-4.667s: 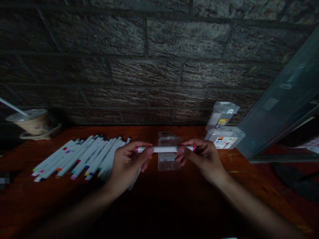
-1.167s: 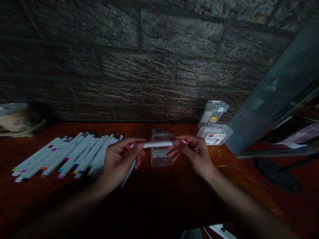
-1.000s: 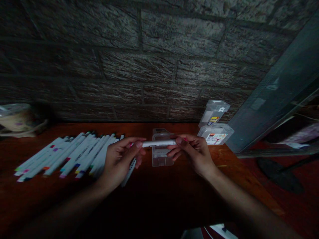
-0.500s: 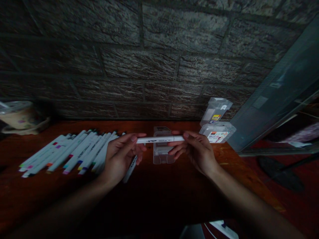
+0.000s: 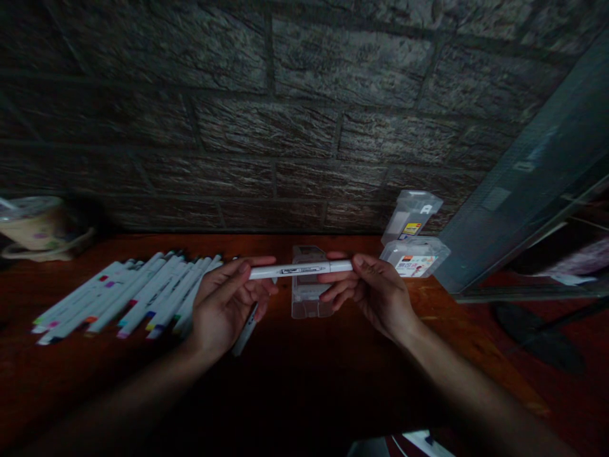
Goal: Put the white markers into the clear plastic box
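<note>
A white marker (image 5: 299, 271) with black print on its barrel is held level between my two hands. My left hand (image 5: 221, 304) pinches its left end between thumb and fingers. At the other end, my right hand (image 5: 375, 289) has thumb and fingers closed on the capped part. Another white marker (image 5: 245, 333) slants below my left hand; whether the fingers touch it I cannot tell. Behind the held marker lies a clear plastic case (image 5: 311, 304), partly covered by it and by my right fingers.
Several white markers with coloured ends (image 5: 137, 292) lie in a row at the left on the wooden table (image 5: 304, 374). A lidded drink cup (image 5: 33, 222) stands far left. Clear boxes with labels (image 5: 413, 254) are at the right back, before the stone wall (image 5: 304, 127).
My left hand has shifted slightly left along with the marker's left end, and more of the barrel shows. The right hand keeps its grip at nearly the same place.
</note>
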A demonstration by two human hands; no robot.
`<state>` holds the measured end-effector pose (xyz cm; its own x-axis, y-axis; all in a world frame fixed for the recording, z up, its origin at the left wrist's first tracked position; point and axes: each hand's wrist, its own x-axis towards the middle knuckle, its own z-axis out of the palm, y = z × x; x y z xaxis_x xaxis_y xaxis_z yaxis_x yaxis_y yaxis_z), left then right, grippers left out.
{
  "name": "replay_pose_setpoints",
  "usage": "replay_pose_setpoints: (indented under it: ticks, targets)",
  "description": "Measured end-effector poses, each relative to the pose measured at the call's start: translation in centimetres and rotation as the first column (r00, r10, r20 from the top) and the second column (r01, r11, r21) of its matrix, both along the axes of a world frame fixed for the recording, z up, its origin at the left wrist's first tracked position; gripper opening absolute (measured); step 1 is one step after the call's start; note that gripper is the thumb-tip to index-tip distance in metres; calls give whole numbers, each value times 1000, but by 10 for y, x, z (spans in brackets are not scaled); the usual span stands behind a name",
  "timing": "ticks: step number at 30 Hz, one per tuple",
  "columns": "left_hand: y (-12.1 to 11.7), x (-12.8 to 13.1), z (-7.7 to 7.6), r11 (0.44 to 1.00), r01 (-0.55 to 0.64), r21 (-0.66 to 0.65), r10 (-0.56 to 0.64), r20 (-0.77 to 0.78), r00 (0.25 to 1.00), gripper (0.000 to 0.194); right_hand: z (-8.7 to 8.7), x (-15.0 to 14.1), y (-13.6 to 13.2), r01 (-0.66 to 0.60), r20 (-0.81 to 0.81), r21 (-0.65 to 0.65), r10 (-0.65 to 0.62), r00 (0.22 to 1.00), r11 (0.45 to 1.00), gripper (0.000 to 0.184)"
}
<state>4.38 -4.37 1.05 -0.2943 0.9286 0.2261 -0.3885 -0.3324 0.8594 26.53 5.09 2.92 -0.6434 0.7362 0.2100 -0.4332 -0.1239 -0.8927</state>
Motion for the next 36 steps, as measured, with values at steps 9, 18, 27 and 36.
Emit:
replay_pose_setpoints:
  ticks: [9,18,27,36]
  targets:
    - [1,2,-4,1000,-9,5,9,-32,999,30,-4,-3,1,69,4,124,-70,998,990,30]
    - [2,8,-6,994,-108,-16,101,-249,963,25,-9,-3,3,155,59,228,-172,983,961,17]
    - [1,11,-3,985,-166,-36,141,-379,915,17,-11,-4,1,213,62,235,-234,970,948,15]
    - [1,10,-5,982,-189,3,171,-443,880,14,-8,-5,-1,228,73,287,-259,963,930,10]
